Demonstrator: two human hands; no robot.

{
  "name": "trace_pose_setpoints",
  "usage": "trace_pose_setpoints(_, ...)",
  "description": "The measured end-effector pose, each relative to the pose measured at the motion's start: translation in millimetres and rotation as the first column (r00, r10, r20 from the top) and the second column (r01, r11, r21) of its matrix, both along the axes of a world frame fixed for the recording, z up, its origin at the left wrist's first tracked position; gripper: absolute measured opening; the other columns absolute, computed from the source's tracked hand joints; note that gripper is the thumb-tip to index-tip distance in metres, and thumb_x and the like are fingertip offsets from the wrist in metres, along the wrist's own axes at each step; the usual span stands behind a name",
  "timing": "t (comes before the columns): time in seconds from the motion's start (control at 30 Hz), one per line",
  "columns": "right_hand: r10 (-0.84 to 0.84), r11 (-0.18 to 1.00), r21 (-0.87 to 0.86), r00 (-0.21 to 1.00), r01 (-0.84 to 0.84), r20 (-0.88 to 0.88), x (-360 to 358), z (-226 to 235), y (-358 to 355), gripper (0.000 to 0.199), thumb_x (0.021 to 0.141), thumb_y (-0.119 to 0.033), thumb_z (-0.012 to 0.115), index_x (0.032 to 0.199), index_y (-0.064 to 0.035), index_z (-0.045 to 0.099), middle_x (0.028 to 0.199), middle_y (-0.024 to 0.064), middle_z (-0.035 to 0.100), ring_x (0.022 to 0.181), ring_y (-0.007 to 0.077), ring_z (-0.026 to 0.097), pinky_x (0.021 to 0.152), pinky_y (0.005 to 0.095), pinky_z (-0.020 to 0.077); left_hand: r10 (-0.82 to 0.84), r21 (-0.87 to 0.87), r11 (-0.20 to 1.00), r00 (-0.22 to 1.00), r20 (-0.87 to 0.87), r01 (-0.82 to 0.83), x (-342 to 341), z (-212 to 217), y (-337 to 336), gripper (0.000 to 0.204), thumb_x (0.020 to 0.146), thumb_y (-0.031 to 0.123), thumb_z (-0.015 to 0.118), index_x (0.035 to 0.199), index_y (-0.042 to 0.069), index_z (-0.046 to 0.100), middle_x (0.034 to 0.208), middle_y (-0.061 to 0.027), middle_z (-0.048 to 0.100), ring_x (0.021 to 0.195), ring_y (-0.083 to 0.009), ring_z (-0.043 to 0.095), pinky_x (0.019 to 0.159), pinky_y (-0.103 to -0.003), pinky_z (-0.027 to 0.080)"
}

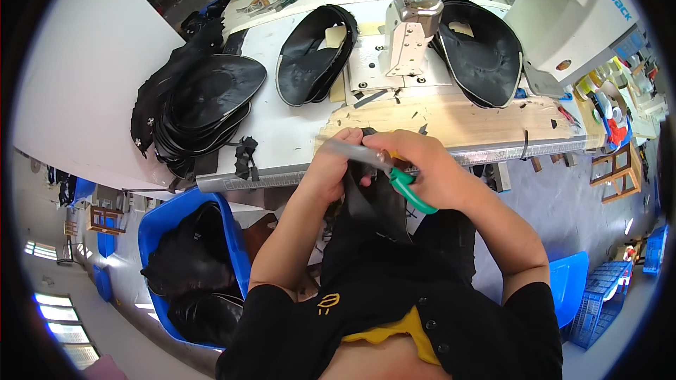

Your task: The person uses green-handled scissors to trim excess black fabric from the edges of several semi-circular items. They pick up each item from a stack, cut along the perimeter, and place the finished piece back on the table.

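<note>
Just in front of the counter (pixel 486 125), the left hand (pixel 329 171) pinches one black piece (pixel 367 212) while the right hand (pixel 431 163) grasps one pair of green-handled scissors (pixel 408 190). I'd keep the edge taut and the blades clear of the left hand. I count three black stacks (pixel 222 81) and one sewing machine (pixel 408 46).

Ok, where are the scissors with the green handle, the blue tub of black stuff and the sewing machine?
Scissors (pixel 410 192): head view, on the green handle.
Blue tub (pixel 237 241): head view, on its right wall.
Sewing machine (pixel 406 49): head view, on its upright white post.
</note>
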State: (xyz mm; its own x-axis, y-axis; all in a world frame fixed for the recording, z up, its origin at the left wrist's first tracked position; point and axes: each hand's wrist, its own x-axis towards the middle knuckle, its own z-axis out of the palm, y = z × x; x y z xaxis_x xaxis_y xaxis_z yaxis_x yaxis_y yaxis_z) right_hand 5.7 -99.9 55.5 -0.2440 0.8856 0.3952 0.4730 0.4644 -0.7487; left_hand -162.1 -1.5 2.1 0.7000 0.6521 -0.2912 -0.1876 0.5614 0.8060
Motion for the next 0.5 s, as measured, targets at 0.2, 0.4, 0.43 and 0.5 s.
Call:
trace_pose_setpoints(0.2,0.026,0.935,-0.312,0.909,-0.169,-0.415,-12,-3,18,0.049,0.078,0.007,0.058,0.124,-0.0083,0.051,0.081,-0.002,0.052,0.07,0.0058,0.047,0.065,0.021,0.0418,0.13,0.334,0.938,0.988,-0.087,-0.094,-12,18,12,0.018,0.095,0.02,0.051,0.097,0.002,0.056,0.077,-0.0032,0.061,0.067,-0.0107,0.058,0.054,-0.024,0.047)
trace_pose_setpoints(0.4,-0.1,0.919,-0.382,0.875,-0.102,-0.475,-28,-9,36,0.046,0.079,0.006,0.055,0.123,-0.0065,0.051,0.076,-0.0026,0.049,0.065,0.0034,0.045,0.059,0.0175,0.0393,0.682,0.959,0.206,0.731,0.002,-0.194,-21,28,4,0.014,0.087,0.014,0.061,0.095,0.003,0.058,0.073,-0.0041,0.06,0.068,-0.0139,0.056,0.063,-0.026,0.042)
trace_pose_setpoints(0.43,-0.152,0.906,-0.414,0.842,-0.092,-0.518,-34,-8,37,0.046,0.079,0.006,0.055,0.123,-0.0064,0.05,0.076,-0.0026,0.049,0.065,0.0033,0.046,0.058,0.0175,0.0393,0.646,0.935,0.318,0.758,-0.091,-0.159,-29,34,-13,0.014,0.086,0.014,0.061,0.093,0.002,0.06,0.071,-0.0045,0.059,0.065,-0.0147,0.055,0.06,-0.027,0.042)
trace_pose_setpoints(0.5,-0.234,0.89,-0.454,0.8,-0.052,-0.552,-42,-7,36,0.046,0.079,0.006,0.055,0.123,-0.0065,0.05,0.075,-0.0025,0.048,0.065,0.0036,0.047,0.056,0.0179,0.04,0.532,0.839,0.538,0.804,-0.264,-0.08,-41,36,-39,0.014,0.085,0.014,0.062,0.089,0.001,0.063,0.068,-0.0053,0.058,0.058,-0.0161,0.054,0.055,-0.029,0.042)
